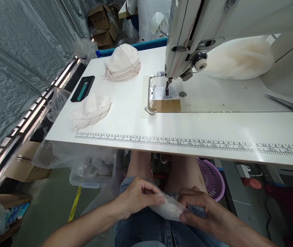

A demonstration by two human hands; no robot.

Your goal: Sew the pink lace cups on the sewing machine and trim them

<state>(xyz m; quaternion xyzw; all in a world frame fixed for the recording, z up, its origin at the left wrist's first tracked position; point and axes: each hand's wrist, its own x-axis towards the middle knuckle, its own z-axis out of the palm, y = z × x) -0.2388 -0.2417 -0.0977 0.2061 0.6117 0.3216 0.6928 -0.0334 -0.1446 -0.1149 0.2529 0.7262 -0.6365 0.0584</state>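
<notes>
Low over the lap, the left hand point(136, 199) and right hand point(200, 209) met, both curled with fingers pinched on one white lace piece point(168, 209) stretched between them; the right also seemed to press a small dark tool point(196, 210) against it. Beyond the hands, the table point(213, 130) edge with its printed ruler point(187, 141) stood between them and the sewing machine point(200, 37). Farther left lay a lace pile point(91, 109), a phone point(83, 88) and a stack point(122, 63), with scissors point(290, 105) far right and a purple basket point(211, 178) just behind the right hand.
</notes>
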